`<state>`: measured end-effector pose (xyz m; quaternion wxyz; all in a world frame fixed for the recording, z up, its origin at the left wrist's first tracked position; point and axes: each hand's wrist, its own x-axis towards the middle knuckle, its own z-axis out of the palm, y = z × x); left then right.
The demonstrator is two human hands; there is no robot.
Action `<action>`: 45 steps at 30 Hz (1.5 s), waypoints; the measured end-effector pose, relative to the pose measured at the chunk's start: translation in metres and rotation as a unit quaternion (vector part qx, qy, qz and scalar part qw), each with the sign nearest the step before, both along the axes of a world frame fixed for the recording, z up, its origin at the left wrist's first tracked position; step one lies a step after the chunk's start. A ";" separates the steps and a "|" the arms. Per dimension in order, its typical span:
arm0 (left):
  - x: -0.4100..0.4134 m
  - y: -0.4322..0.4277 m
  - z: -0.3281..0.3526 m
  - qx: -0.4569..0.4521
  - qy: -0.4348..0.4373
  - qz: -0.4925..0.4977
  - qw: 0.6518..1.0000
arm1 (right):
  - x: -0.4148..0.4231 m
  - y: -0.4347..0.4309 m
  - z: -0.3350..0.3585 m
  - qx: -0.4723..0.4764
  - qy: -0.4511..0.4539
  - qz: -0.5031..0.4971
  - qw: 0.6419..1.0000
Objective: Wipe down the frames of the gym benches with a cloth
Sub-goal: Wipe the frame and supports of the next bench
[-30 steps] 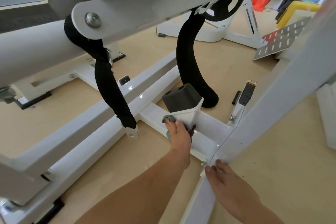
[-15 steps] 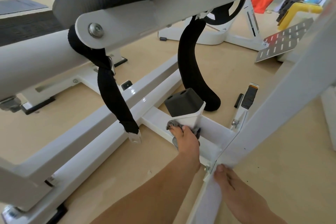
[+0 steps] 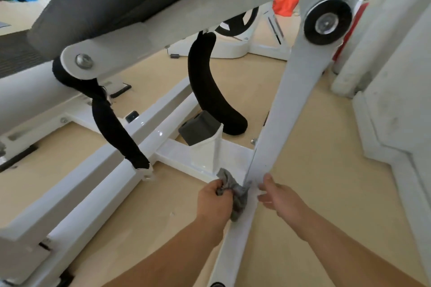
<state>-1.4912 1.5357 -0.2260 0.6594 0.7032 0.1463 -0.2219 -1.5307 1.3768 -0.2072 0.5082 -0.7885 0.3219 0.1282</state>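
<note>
left hand point(image 3: 213, 200) has its grip closed round the grey cloth point(image 3: 239, 198), pressed against the white frame bar point(image 3: 275, 128); right hand point(image 3: 279, 196), grip open, thumb by the bar.

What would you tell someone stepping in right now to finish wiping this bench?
Left hand grips the grey cloth, bunched against the joint where the slanted white bar meets the cross member.
Right hand is open, fingers at the bar beside the cloth.
Done: nothing shows which parts are already wiped.
Left, likely: up the slanted bar, then the long floor rails.
</note>
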 end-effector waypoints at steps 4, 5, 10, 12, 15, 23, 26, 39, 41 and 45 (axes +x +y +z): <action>-0.016 -0.018 0.017 -0.009 0.015 -0.107 0.994 | -0.017 0.010 0.014 0.183 0.027 -0.016 0.983; -0.016 -0.024 0.023 -0.014 0.017 -0.143 0.989 | -0.020 0.011 0.016 0.214 0.018 -0.041 0.976; -0.012 -0.041 0.057 -0.133 0.102 -0.278 0.946 | -0.038 -0.016 0.025 0.119 -0.072 -0.203 0.969; -0.008 -0.041 0.068 -0.064 0.078 -0.217 0.971 | -0.040 -0.022 0.038 0.081 -0.112 -0.228 0.964; 0.001 -0.031 0.077 0.053 -0.028 -0.110 0.992 | -0.026 -0.024 0.056 0.094 -0.181 -0.267 0.942; 0.018 -0.032 0.125 0.061 -0.181 -0.091 0.977 | 0.034 0.010 0.050 0.199 -0.241 -0.249 0.917; 0.011 -0.033 0.136 0.056 -0.183 -0.115 0.975 | 0.033 0.014 0.048 0.235 -0.258 -0.236 0.907; -0.020 -0.065 0.226 0.051 -0.271 -0.109 0.955 | 0.020 0.009 0.150 0.164 -0.517 -0.049 0.839; -0.019 -0.065 0.237 0.055 -0.282 -0.100 0.953 | 0.026 0.006 0.149 0.154 -0.516 -0.042 0.841; -0.025 -0.062 0.253 0.067 -0.292 -0.113 0.947 | 0.026 0.004 0.139 0.172 -0.471 -0.032 0.865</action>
